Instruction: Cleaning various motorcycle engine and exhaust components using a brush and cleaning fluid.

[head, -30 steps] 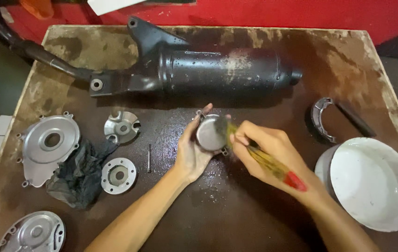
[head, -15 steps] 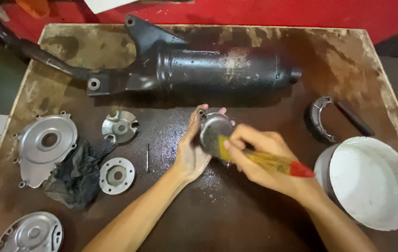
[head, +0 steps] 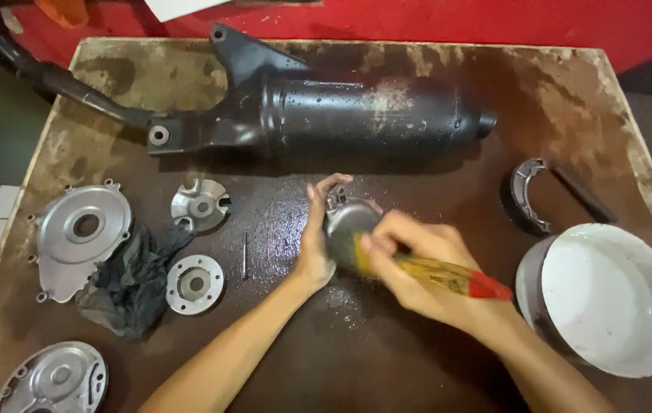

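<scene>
I see my left hand (head: 317,245) curled around a small round grey metal engine part (head: 347,223), holding it upright on the dark, wet wooden tabletop (head: 418,359) near its middle. My right hand (head: 418,268) is closed around a paintbrush with a yellow handle and red end (head: 448,277), its bristle end pressed against the front of the part.

Just beyond the hands, a long black cylindrical exhaust muffler (head: 356,115) lies across the far half of the tabletop, its pipe running off the far left corner. The far edge meets a red wall (head: 418,19).

To my right, a round white plastic tub (head: 609,298) sits near the right edge, and a curved grey brake shoe (head: 528,195) lies just past it. Between the tub and my right arm there is only a narrow strip of bare wood.

On my left lie a large silver cast cover (head: 81,237), a crumpled dark rag (head: 131,279) touching it, two small silver discs (head: 200,205) (head: 194,284), a thin metal pin (head: 245,256), and another silver cover (head: 58,378) at the near left corner. The widest open stretch is the near edge, between my forearms and beside them.
</scene>
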